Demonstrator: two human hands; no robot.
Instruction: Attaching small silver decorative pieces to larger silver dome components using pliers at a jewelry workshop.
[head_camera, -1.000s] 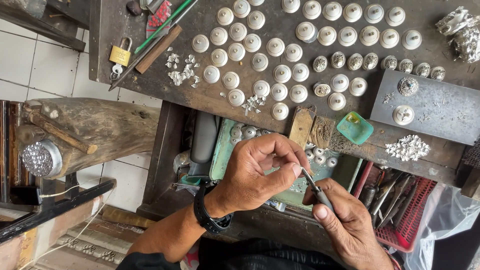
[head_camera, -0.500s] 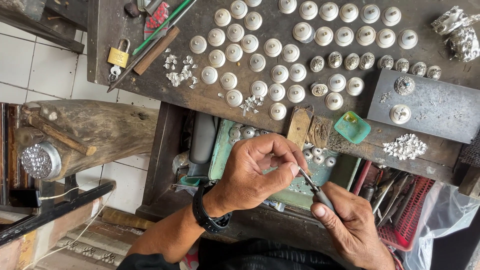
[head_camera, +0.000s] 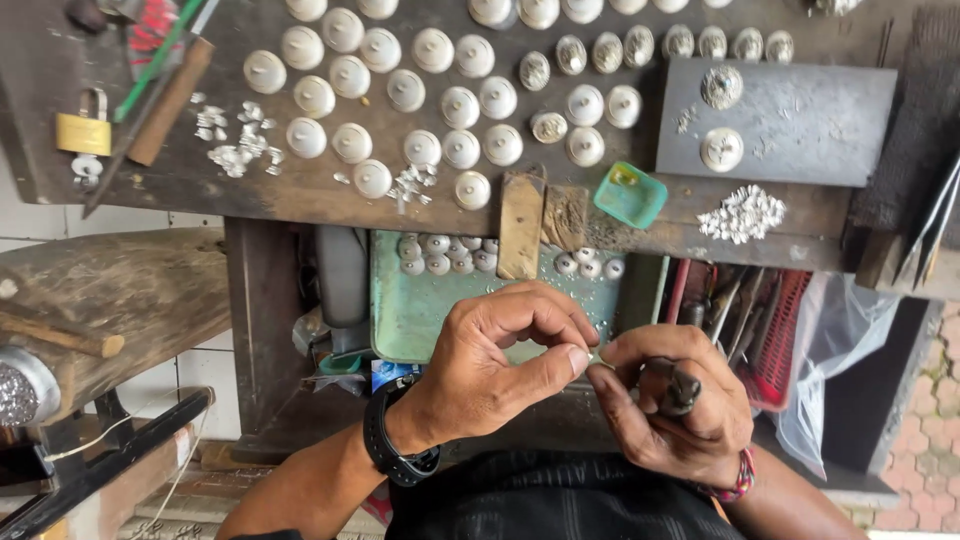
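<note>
Dark wooden workbench (head_camera: 620, 215) carries rows of white domed discs (head_camera: 440, 95); tiled wall at left. Left hand (head_camera: 495, 365) pinches a tiny piece, barely visible, thumb to forefinger. Right hand (head_camera: 675, 405) grips a dark-handled tool (head_camera: 672, 385), tip touching the pinch.

Your left hand (head_camera: 500, 365) is curled into a loose ring, thumb and forefinger pinched together at their tips, the other fingers arched above them. Your left wrist is bent slightly, and the forearm runs down toward the lower left. Your right hand (head_camera: 675, 405) sits just beside it, fingers folded into a closed grip, its forefinger tip meeting the left thumb tip. Your right forearm comes in from the lower right.
</note>
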